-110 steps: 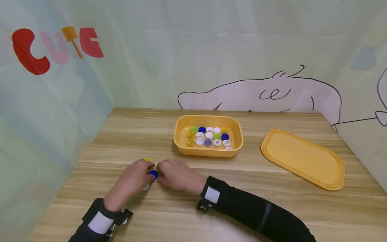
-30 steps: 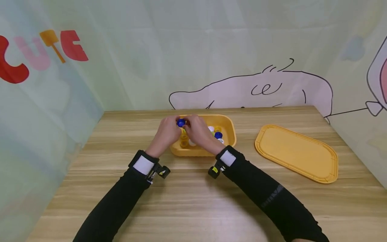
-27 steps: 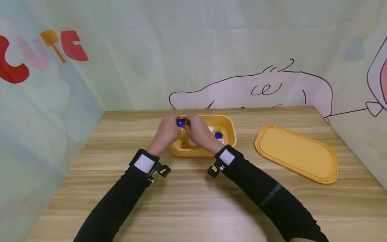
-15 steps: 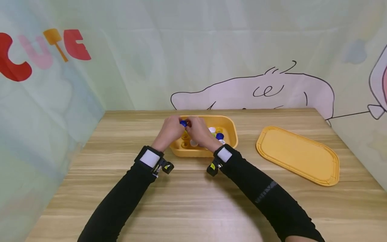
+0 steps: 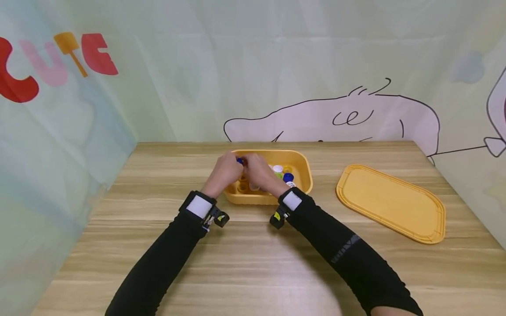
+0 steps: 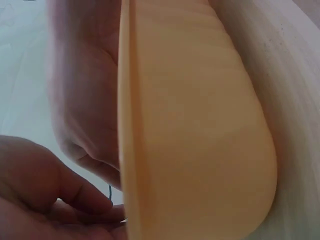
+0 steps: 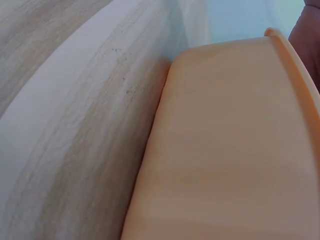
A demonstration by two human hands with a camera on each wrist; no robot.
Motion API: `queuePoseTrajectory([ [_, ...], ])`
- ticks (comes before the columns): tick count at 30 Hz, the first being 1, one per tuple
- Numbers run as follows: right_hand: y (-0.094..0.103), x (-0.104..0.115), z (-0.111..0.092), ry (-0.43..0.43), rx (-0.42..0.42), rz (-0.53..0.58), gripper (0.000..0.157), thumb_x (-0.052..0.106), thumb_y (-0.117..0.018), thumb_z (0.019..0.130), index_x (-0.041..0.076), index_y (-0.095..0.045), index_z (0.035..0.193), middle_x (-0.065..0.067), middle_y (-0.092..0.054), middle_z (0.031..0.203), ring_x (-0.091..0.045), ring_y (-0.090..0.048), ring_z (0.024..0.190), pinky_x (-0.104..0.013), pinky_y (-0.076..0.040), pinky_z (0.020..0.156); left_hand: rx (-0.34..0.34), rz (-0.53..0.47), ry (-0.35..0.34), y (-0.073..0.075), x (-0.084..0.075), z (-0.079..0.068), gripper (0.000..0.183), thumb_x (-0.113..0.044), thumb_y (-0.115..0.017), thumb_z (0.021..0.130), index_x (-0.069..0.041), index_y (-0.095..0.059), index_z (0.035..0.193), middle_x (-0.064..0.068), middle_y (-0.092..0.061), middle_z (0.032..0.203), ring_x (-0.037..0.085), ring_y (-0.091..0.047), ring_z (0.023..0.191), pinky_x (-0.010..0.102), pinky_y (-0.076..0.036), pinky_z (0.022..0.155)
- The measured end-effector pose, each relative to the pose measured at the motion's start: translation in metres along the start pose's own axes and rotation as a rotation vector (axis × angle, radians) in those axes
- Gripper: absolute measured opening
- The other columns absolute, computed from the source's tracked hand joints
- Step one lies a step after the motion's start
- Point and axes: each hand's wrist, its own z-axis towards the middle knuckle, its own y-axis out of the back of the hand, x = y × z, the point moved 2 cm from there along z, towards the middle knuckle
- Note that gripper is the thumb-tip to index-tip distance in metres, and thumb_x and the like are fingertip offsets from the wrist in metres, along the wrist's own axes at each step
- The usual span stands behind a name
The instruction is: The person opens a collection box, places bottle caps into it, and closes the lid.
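In the head view, both hands reach into the left back part of a yellow plastic box [image 5: 269, 200]. My left hand [image 5: 223, 173] and right hand [image 5: 259, 173] meet there, fingertips curled together around a blue bottle cap [image 5: 240, 161], mostly covered by the fingers. Other caps lie inside: amber caps [image 5: 243, 187] at the left, a white cap [image 5: 278, 168], and another blue cap [image 5: 288, 177] at the right. The left wrist view has my left hand [image 6: 30, 185] beyond the box rim, its fingertips hidden. A hand's edge [image 7: 309, 35] shows in the right wrist view.
To the right, a flat yellow lid [image 5: 391, 204] lies on the wood-grain table [image 5: 245, 263]. A printed cloth [image 5: 276, 57] hangs behind the table and along its left side.
Both hands have moved from the table's left front to the box, bringing the blue cap. In the last second they have sunk slightly, and less of that cap shows.
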Motion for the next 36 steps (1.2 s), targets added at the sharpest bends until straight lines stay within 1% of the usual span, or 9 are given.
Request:
queuePoseTrajectory([
  [4,-0.001,0.001,0.001,-0.007,0.024,-0.008,0.033,0.000,-0.058,0.101,-0.002,-0.065,0.133,-0.016,-0.070,0.115,-0.026,-0.063,0.094,-0.034,-0.055,0.082,-0.011,-0.004,-0.009,-0.002,0.002,0.002,0.021,0.001,-0.050,0.094,-0.005,-0.053,0.074,0.003,-0.044,0.066,0.015,-0.044,0.053,0.024,-0.034,0.048],
  [7,-0.002,0.002,0.000,-0.008,0.031,-0.010,0.031,0.002,-0.059,0.101,-0.001,-0.067,0.131,-0.014,-0.070,0.111,-0.026,-0.063,0.091,-0.033,-0.053,0.077,-0.019,-0.008,-0.016,-0.003,0.003,0.002,0.025,0.001,-0.050,0.094,-0.007,-0.050,0.070,0.003,-0.042,0.065,0.015,-0.043,0.053,0.025,-0.032,0.048],
  [12,-0.002,0.002,0.000,-0.004,0.024,-0.027,0.028,0.002,-0.060,0.101,-0.001,-0.070,0.127,-0.013,-0.069,0.105,-0.026,-0.063,0.087,-0.032,-0.051,0.073,-0.019,-0.004,-0.015,-0.005,0.005,0.002,0.023,0.000,-0.050,0.092,-0.008,-0.049,0.071,0.002,-0.042,0.066,0.014,-0.042,0.053,0.025,-0.032,0.048],
  [17,-0.002,0.002,-0.001,0.011,0.016,-0.054,0.028,0.000,-0.059,0.100,-0.001,-0.071,0.126,-0.014,-0.071,0.111,-0.026,-0.062,0.090,-0.034,-0.052,0.077,-0.016,-0.005,0.004,-0.007,0.007,0.003,0.019,-0.002,-0.051,0.092,-0.008,-0.050,0.074,0.002,-0.042,0.066,0.014,-0.043,0.053,0.024,-0.034,0.049],
  [21,-0.001,0.002,-0.001,0.044,0.001,-0.077,0.024,0.000,-0.058,0.099,-0.001,-0.073,0.118,-0.013,-0.069,0.103,-0.027,-0.059,0.088,-0.035,-0.051,0.079,-0.016,-0.022,0.007,-0.009,0.008,0.003,0.018,-0.004,-0.050,0.095,-0.006,-0.054,0.078,0.002,-0.043,0.066,0.015,-0.044,0.053,0.025,-0.034,0.049],
  [25,-0.001,0.001,-0.003,0.037,0.001,-0.029,0.024,0.001,-0.058,0.100,-0.002,-0.072,0.119,-0.016,-0.067,0.101,-0.028,-0.060,0.087,-0.035,-0.050,0.071,-0.020,-0.030,0.003,-0.007,0.009,0.001,0.016,-0.005,-0.048,0.097,-0.002,-0.059,0.085,0.003,-0.044,0.068,0.015,-0.045,0.054,0.025,-0.035,0.049],
  [30,0.000,0.001,-0.004,0.008,-0.007,0.008,0.032,0.002,-0.058,0.101,-0.005,-0.065,0.132,-0.022,-0.068,0.124,-0.028,-0.062,0.094,-0.032,-0.051,0.073,-0.042,-0.009,-0.035,-0.001,0.009,-0.006,0.018,-0.005,-0.048,0.098,0.003,-0.063,0.102,0.006,-0.046,0.073,0.015,-0.044,0.054,0.024,-0.034,0.049],
  [33,0.001,0.003,-0.005,0.003,-0.017,0.015,0.035,0.002,-0.056,0.102,-0.006,-0.062,0.136,-0.022,-0.067,0.125,-0.025,-0.062,0.084,-0.029,-0.048,0.066,-0.074,-0.013,-0.085,0.005,0.009,-0.014,0.034,-0.006,-0.044,0.100,0.006,-0.065,0.123,0.014,-0.060,0.094,0.014,-0.044,0.056,0.022,-0.033,0.050],
  [36,0.002,0.006,-0.007,0.017,-0.025,0.035,0.036,0.001,-0.056,0.101,-0.005,-0.061,0.137,-0.021,-0.065,0.127,-0.024,-0.058,0.075,-0.028,-0.042,0.059,-0.105,-0.060,-0.123,0.013,0.011,-0.026,0.042,-0.008,-0.041,0.103,0.005,-0.059,0.139,0.019,-0.064,0.120,0.017,-0.047,0.059,0.023,-0.034,0.051],
])
